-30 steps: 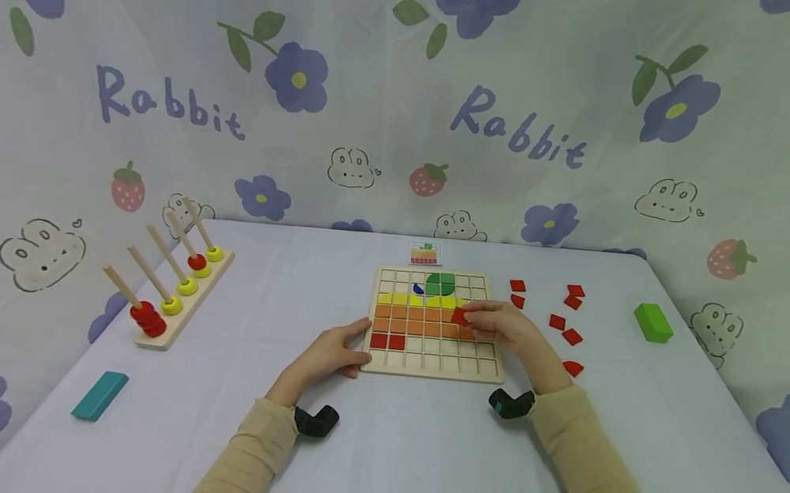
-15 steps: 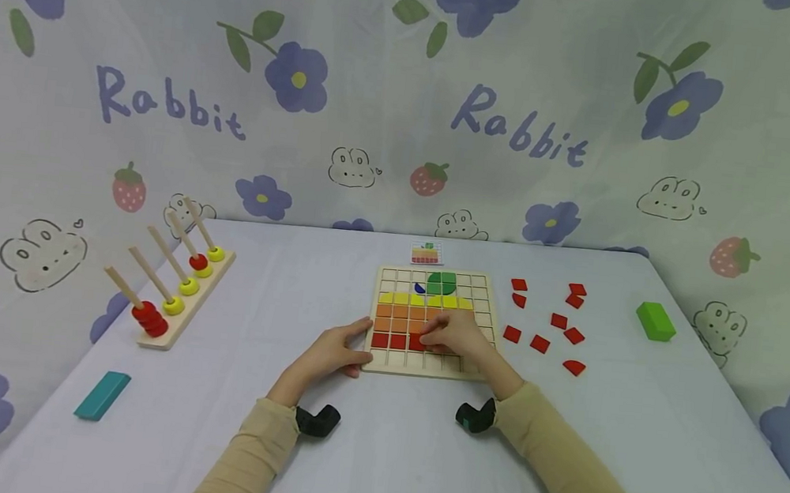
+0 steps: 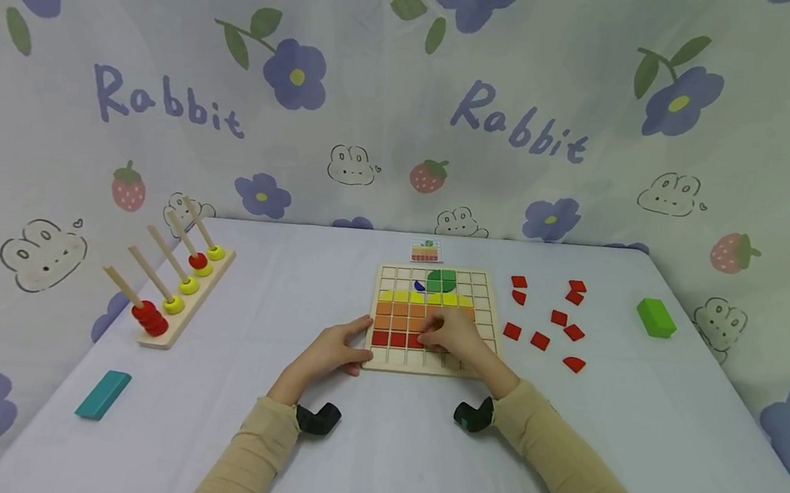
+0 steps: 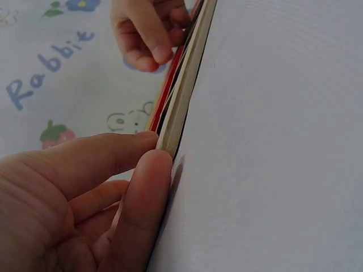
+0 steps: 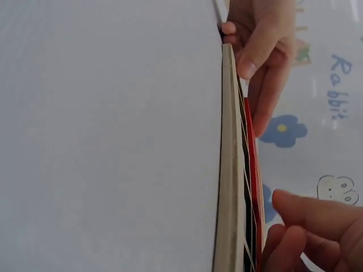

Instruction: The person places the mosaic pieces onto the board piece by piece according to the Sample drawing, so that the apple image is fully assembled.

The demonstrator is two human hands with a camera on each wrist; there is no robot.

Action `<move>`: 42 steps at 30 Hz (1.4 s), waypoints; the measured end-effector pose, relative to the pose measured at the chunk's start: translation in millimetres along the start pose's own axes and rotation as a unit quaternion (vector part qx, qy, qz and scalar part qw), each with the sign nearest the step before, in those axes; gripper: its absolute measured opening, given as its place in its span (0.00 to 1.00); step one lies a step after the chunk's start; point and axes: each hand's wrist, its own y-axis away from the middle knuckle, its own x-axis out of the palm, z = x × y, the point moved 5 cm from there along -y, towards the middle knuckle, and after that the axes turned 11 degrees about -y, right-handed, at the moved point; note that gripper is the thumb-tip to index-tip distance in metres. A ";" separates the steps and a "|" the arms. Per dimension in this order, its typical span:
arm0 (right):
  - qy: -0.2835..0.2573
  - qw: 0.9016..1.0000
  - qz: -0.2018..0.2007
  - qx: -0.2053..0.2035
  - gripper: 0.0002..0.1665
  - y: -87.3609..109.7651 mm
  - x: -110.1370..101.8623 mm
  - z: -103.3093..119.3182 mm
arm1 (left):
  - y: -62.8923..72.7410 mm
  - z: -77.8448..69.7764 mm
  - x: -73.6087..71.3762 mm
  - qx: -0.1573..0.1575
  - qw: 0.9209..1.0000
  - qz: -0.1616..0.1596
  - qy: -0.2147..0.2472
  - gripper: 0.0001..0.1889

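A wooden grid board (image 3: 399, 356) lies mid-table, with green, blue, yellow and orange pieces forming a picture. My left hand (image 3: 330, 348) holds its left edge, thumb and index finger at the corner in the left wrist view. Two red square tiles sit at the left of a lower row, and a third red tile (image 3: 413, 341) lies beside them. My right hand (image 3: 459, 340) hovers over that row, fingertips right by the third tile. In the right wrist view its thumb and index finger (image 5: 312, 212) are apart, with no tile visible between them. The hand hides the board's lower right part.
Several loose red tiles (image 3: 540, 341) lie right of the board, some with a rounded side. A small pattern card (image 3: 426, 251) stands behind it. A peg stand (image 3: 193, 296) with red and yellow beads and a teal block (image 3: 103, 395) are left; a green block (image 3: 655, 318) is far right.
My right hand has carried a red tile leftward and down to the row's third place, and its fingers now stand loose there. My left hand has stayed on the board's edge.
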 end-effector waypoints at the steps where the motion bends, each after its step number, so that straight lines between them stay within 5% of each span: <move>1: -0.006 1.000 -0.002 0.007 0.05 0.2 -2.5 -0.4 | -0.2 0.6 0.0 -0.001 1.000 0.000 0.000 0.37; 8: -0.048 0.997 -0.029 0.048 0.11 9.5 -42.2 -12.3 | 0.2 3.4 0.4 -0.004 1.000 0.001 -0.006 0.37; 20: -0.040 0.990 -0.106 0.086 0.20 34.9 -125.2 -52.0 | 0.9 5.2 -1.2 -0.006 1.000 -0.002 -0.013 0.37; 31: 0.073 0.989 -0.094 0.090 0.23 32.0 -127.6 -67.3 | 0.4 5.1 0.0 -0.003 1.000 -0.002 -0.005 0.37; 42: 0.052 0.990 -0.109 0.070 0.16 33.3 -128.3 -58.2 | 0.0 4.4 0.6 0.006 1.000 -0.003 0.001 0.37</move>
